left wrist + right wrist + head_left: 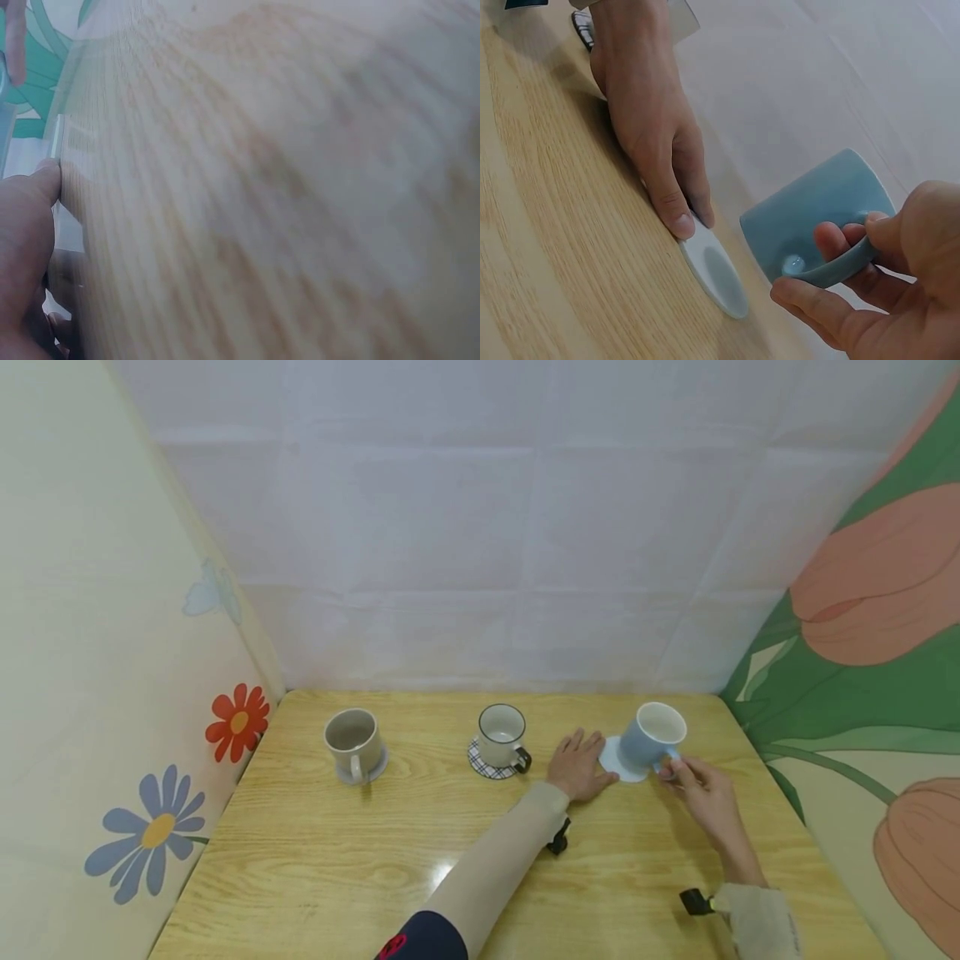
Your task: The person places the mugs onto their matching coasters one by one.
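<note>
My right hand (705,797) grips the handle of a light blue mug (647,742), its fingers hooked through the loop in the right wrist view. The mug (817,206) is tilted and raised off a round white coaster (714,271), with a gap between them. My left hand (579,767) lies low at the table, holding the left edge of the coaster (611,762) between thumb and forefinger. In the left wrist view only part of the left hand (26,232) shows, its thumb at the coaster's edge.
A white mug with a black rim (501,739) stands on a checked coaster (487,768) left of my left hand. Further left, a beige mug (352,743) sits on a grey coaster (381,763). The wooden table (315,877) meets a white sheeted wall (480,568) behind.
</note>
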A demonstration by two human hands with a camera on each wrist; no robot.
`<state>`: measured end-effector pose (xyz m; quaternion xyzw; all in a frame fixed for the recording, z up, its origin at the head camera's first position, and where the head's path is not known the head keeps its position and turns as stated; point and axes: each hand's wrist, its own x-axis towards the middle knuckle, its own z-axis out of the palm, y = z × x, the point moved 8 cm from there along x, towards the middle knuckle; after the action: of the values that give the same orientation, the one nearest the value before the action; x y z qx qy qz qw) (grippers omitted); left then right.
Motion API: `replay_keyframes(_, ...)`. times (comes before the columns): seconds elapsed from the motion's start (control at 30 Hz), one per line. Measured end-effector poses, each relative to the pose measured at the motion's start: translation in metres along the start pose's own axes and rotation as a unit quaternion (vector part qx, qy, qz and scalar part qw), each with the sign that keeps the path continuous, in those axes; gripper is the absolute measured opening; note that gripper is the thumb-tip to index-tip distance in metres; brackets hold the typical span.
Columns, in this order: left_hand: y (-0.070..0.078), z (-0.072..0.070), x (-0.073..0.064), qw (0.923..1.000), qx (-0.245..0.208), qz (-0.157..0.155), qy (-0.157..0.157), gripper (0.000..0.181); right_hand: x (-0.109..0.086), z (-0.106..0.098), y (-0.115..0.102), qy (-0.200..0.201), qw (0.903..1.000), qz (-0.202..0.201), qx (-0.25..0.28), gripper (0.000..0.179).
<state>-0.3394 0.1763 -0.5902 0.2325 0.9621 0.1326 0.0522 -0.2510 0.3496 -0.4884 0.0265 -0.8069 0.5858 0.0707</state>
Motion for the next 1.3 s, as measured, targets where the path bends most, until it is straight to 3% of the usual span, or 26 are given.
replay_keyframes(0.23,-0.001,0.001,0.002,0.9999,0.011,-0.007,0.001,0.082,0.000,0.005,0.000,-0.007,0.9996,-0.006,0.026,0.040)
replay_keyframes(0.63,0.001,0.000,0.004,0.9998,0.012,0.000,0.013,0.082,0.000,0.007,0.000,-0.004,0.9999,0.000,0.011,0.043)
replay_keyframes(1.3,0.000,-0.004,-0.001,0.9999,-0.003,-0.015,-0.001,0.081,0.004,0.013,0.010,-0.008,0.9999,0.001,0.006,0.040)
